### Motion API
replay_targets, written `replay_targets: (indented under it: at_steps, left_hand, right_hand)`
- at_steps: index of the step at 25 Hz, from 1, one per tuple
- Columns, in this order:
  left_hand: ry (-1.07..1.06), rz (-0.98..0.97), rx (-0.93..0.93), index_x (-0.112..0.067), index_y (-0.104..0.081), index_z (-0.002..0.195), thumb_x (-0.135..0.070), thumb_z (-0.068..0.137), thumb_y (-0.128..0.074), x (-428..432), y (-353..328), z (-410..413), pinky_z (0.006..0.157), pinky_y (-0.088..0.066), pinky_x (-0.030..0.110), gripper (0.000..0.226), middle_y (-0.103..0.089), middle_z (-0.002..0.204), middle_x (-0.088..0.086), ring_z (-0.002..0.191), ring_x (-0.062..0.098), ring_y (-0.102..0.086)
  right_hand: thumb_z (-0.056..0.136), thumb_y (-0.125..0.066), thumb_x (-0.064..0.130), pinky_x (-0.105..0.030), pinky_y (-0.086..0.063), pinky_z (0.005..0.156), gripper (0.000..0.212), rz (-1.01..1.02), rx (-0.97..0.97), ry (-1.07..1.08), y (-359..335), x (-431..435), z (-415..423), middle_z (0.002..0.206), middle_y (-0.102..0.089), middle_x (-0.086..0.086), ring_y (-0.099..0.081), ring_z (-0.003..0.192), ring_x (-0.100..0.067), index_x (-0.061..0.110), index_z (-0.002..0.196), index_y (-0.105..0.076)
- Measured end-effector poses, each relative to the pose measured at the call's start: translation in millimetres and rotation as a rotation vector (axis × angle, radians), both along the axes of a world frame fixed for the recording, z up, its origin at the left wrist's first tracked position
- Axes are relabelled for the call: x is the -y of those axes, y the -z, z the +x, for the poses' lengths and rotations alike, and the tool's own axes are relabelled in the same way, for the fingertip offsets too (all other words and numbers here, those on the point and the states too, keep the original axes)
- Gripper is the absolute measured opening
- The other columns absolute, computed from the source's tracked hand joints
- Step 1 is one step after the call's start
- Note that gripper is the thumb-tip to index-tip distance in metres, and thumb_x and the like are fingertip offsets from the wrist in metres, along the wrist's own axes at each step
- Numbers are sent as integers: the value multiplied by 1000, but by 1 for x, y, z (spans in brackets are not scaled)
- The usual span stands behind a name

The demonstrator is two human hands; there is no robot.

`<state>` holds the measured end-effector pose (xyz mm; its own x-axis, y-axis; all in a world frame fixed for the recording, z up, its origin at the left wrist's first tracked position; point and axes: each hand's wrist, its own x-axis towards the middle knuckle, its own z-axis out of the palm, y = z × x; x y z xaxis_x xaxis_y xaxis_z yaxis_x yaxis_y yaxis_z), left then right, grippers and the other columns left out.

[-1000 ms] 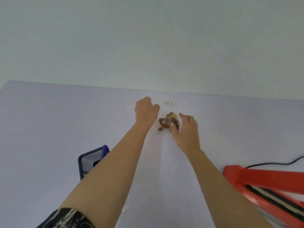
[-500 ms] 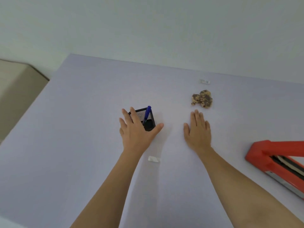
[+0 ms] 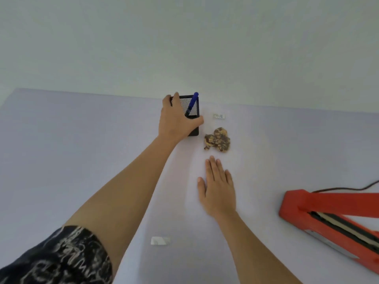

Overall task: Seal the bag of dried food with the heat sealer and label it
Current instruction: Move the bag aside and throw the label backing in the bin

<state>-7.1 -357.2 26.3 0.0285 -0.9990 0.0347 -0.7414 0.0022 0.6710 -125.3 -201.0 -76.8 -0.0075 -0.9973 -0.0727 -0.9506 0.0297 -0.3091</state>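
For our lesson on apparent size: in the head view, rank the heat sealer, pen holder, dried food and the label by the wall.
1. heat sealer, though nearest the camera and cropped
2. pen holder, partly hidden
3. dried food
4. label by the wall

Before you: one left hand (image 3: 176, 121), one right hand (image 3: 218, 187), one cup (image 3: 195, 131), one pen (image 3: 192, 102), one food clump (image 3: 218, 139), two white slips, namely far slip (image 3: 218, 116) and near slip (image 3: 160, 240), one sealer (image 3: 328, 203), one cord (image 3: 344, 188).

Tbl (image 3: 61, 160): mesh pen cup (image 3: 194, 108), food bag (image 3: 218, 140), red sealer (image 3: 307, 203), label (image 3: 218, 116), white scrap (image 3: 160, 240).
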Motion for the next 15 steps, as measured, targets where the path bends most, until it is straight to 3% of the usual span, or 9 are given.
replay_targets:
  at_steps: [7, 15]
  left_hand:
    - [58, -1, 100, -3, -32, 127, -40, 61, -74, 65, 16, -22, 80, -43, 36, 87, -38, 130, 14, 110, 33, -47]
    - [76, -16, 138, -9, -24, 135, -45, 61, -73, 77, 13, -23, 83, -47, 41, 96, -28, 133, 16, 112, 38, -46]
  right_hand:
    - [92, -17, 42, -35, -2, 114, 62, -40, -18, 18, 3, 0, -1, 157, -11, 1, -3, 143, -11, 14, 147, -15]
    - [91, -15, 43, -35, -2, 115, 63, -28, -28, 6, 4, 0, -3, 157, -6, 2, 3, 142, -10, 14, 147, -10]
